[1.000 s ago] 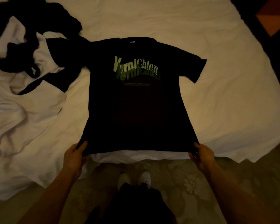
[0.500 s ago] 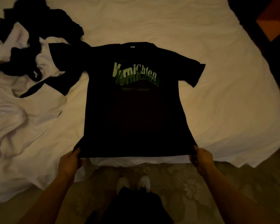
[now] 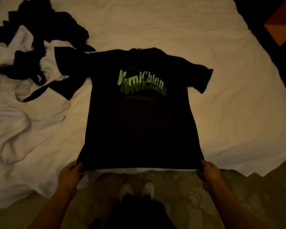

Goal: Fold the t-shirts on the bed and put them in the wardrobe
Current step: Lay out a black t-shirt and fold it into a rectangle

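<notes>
The left hand [image 3: 71, 172] and right hand [image 3: 209, 171] are each pinching 1 bottom corner of the black tee [image 3: 139, 121], pulling the hem taut, probably so the cloth is lying flat and square for folding. The tee is lying face up on the bed [image 3: 229, 121], collar away from the person, hem hanging just past the near edge, green lettering showing. At the left, a heap of black and white clothes [image 3: 28, 76] is waiting, 1 dark piece touching the tee's sleeve. The sheet is looking white and wrinkled (the light is dim), and patterned flooring [image 3: 196, 199] is showing below. No wardrobe is showing.
</notes>
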`<state>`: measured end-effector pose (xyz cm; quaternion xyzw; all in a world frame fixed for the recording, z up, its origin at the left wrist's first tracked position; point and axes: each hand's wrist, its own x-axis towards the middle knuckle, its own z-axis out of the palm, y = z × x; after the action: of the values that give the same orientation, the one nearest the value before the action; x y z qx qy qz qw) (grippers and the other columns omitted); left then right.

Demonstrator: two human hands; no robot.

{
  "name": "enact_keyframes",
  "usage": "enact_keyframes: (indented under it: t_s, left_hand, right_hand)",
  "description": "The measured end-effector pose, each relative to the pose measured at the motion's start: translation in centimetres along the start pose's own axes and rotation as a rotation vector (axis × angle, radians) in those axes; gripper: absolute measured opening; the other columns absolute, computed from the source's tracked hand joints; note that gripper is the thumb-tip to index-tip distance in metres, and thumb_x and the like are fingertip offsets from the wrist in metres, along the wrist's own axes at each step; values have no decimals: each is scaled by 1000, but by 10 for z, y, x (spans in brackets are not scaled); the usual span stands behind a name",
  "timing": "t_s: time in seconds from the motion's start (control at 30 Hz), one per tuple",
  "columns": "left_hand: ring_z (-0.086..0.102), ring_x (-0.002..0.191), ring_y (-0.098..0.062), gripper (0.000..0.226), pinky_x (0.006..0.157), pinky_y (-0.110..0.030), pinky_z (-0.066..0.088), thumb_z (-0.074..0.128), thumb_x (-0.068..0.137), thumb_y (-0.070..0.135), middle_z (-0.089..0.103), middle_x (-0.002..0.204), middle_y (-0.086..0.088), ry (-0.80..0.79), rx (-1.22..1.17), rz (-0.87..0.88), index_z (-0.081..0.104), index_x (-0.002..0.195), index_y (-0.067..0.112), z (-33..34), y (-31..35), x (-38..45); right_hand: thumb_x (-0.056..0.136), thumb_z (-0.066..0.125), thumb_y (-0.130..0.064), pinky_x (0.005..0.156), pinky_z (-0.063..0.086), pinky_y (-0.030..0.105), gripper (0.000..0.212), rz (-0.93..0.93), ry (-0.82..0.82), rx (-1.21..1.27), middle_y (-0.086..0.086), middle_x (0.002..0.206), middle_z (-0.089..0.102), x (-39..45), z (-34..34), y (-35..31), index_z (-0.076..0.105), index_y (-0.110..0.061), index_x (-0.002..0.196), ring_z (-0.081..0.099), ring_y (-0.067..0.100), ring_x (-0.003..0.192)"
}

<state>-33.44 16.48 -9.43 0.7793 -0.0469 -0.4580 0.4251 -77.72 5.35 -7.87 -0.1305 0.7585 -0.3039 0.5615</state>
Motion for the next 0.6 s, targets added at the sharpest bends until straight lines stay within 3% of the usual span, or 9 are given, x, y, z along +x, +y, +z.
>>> enact_keyframes:
  t_s: [0.07, 0.13, 0.2, 0.3, 0.37, 0.43, 0.53, 0.6]
  left_hand:
    - [58, 77, -20, 10, 53, -16, 54, 55, 98, 4, 62, 99, -19, 24, -16, 31, 63, 105, 3, 0, 5, -3]
    - [61, 79, -26, 7, 53, -20, 55, 59, 97, 9, 64, 91, -17, 85, 13, 118, 63, 103, 9, -2, 7, -6]
    - [64, 77, -30, 7, 55, -23, 53, 61, 97, 18, 67, 79, -16, 114, 178, 294, 62, 103, 15, -6, 7, -12]
    - [63, 64, -24, 10, 51, -13, 50, 60, 97, 19, 65, 69, -16, 135, 261, 448, 66, 103, 13, -6, 9, -15]
    - [64, 65, -16, 12, 51, -13, 50, 61, 97, 20, 69, 77, -16, 133, 222, 459, 70, 98, 12, -4, 16, -15]
    - [64, 62, -7, 16, 55, -22, 53, 63, 95, 26, 70, 73, -8, 104, 205, 470, 71, 98, 13, -6, 22, -12]
    - [69, 66, -17, 24, 64, -30, 57, 60, 96, 27, 69, 68, -7, -12, 218, 551, 65, 118, 21, -13, 32, -14]
    - [71, 78, -18, 22, 73, -28, 59, 57, 98, 17, 71, 83, -6, -147, 219, 579, 67, 117, 20, -16, 40, -19]
  right_hand:
    - [104, 43, -10, 78, 48, 32, 20, -9, -30, 109, 9, 96, 60, -1, 0, -2, 55, -4, 119, 58, 21, 86]
    - [101, 48, -8, 74, 50, 32, 19, -108, -18, 133, 10, 97, 62, -8, 0, -4, 55, -12, 119, 60, 22, 86]
    - [100, 51, -7, 65, 53, 28, 19, -284, 5, 52, 12, 91, 63, -16, -1, -8, 55, -15, 116, 60, 21, 78]
    - [95, 56, -24, 52, 50, 17, 12, -494, -38, -69, 4, 80, 67, -22, -1, -17, 62, -15, 102, 60, 12, 63]
    - [90, 57, -33, 54, 50, 20, 19, -513, -73, -125, 1, 78, 69, -23, -2, -25, 64, -16, 96, 60, 13, 66]
    - [93, 58, -28, 57, 51, 21, 17, -492, -108, -149, 9, 83, 67, -21, -8, -32, 65, -13, 94, 59, 19, 72]
    - [72, 70, -40, 62, 55, 21, 38, -404, -205, -58, 7, 85, 70, -20, -17, -42, 65, -14, 100, 65, 17, 73]
    - [75, 67, -32, 67, 57, 22, 33, -337, -292, -30, 6, 87, 71, -21, -22, -47, 65, -11, 100, 66, 17, 76]
